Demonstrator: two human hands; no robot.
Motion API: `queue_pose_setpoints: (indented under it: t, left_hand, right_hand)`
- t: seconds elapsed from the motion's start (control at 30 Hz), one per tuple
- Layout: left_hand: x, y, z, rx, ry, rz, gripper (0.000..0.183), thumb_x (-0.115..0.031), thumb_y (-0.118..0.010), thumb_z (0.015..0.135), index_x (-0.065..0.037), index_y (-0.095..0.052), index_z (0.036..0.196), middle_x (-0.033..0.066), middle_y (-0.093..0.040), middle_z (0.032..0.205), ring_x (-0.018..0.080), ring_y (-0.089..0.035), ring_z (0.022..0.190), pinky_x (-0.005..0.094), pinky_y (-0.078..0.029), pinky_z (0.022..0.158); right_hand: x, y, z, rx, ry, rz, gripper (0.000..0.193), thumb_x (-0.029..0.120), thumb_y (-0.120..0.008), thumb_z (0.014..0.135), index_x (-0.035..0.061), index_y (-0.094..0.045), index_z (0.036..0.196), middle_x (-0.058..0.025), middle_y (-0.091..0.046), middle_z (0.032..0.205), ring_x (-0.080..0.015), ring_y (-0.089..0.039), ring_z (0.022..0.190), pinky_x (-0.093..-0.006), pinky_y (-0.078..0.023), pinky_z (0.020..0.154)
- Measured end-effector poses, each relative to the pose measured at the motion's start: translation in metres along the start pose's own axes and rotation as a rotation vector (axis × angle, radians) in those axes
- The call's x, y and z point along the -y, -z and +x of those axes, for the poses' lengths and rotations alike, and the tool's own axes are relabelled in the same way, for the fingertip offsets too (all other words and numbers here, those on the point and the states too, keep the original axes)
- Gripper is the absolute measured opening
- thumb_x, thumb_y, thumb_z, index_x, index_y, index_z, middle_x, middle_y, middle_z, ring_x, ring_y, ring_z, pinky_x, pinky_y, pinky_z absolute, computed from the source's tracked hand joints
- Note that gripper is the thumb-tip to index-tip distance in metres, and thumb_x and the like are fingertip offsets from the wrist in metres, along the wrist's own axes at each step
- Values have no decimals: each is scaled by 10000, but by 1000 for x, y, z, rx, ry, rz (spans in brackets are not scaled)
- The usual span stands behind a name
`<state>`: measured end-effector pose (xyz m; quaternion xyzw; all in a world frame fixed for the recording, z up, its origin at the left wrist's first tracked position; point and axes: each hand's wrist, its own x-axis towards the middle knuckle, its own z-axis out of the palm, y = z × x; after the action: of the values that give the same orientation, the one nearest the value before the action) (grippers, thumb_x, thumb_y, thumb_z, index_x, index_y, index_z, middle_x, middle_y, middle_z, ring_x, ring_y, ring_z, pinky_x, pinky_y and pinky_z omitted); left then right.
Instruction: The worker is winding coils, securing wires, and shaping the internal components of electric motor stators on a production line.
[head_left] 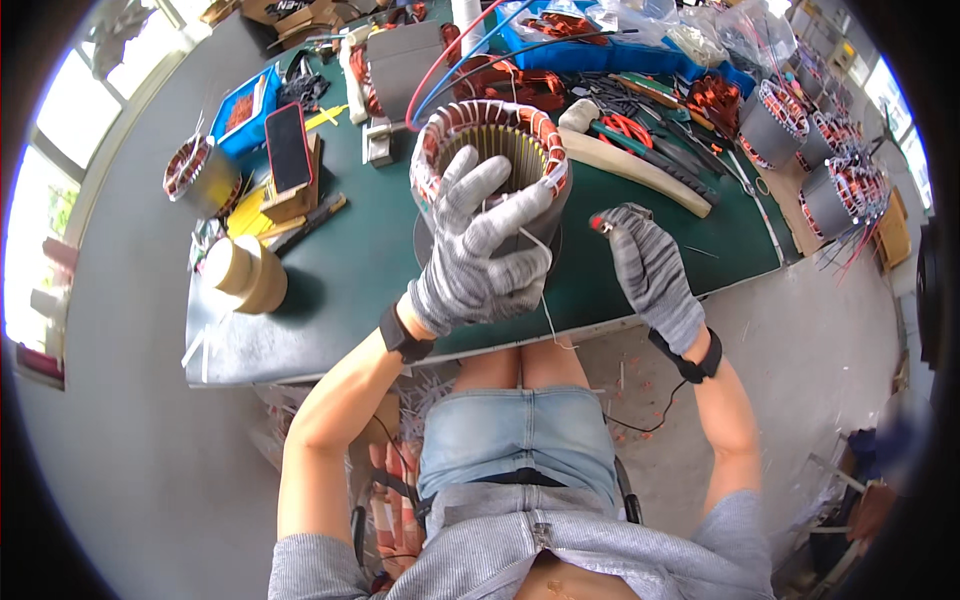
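A motor stator [553,150] stands on the green table in front of me, its copper windings laced with white cord round the top rim. My left hand [485,245], in a grey striped glove, lies against its near side with fingers spread, some reaching over the rim. White cord [547,312] passes by the left thumb and hangs past the table edge. To the right, my right hand [652,268], gloved alike, is closed. From its fingertips pokes a small metal piece with a red end [600,224], its kind unclear. This hand is apart from the stator.
A pale wooden mallet-like tool [640,172] and several hand tools lie right of the stator. More wound stators [840,195] stand far right. On the left are a phone [288,148] on a wooden block, another stator [203,175] and tan rolls [250,275]. Blue bins [575,55] line the back.
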<state>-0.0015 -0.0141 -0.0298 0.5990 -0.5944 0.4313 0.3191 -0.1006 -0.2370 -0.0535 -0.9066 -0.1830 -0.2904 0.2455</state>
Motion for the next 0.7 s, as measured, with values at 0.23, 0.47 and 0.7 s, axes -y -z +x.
queue_pose_setpoints:
  t: [0.23, 0.47, 0.7]
  left_hand:
    - [5, -9, 3, 52, -43, -68, 445, -101, -714, 574, -107, -626, 1010, 112, -550, 1099, 405, -535, 1032, 471, -450, 900]
    - [10, -10, 5, -35, 111, -214, 434, -82, -702, 566, -91, -631, 994, 204, -525, 1171, 412, -515, 1069, 563, -379, 941]
    - [6, -10, 3, 33, 104, -163, 434, -161, -704, 582, -119, -656, 1011, 212, -548, 1153, 380, -540, 1044, 482, -407, 942]
  right_hand:
    - [28, -1, 32, -8, -36, 68, 282, 257, -585, 826, 83, -569, 1047, -138, -614, 914, -300, -611, 790, -391, -510, 709]
    - [36, -8, 57, 216, -7, -523, 583, 490, -669, 589, 57, -566, 965, -130, -540, 926, -304, -542, 828, -403, -473, 677]
    - [38, -10, 58, 140, 34, -438, 545, 402, -670, 617, 31, -537, 994, -140, -543, 934, -312, -541, 837, -406, -474, 709]
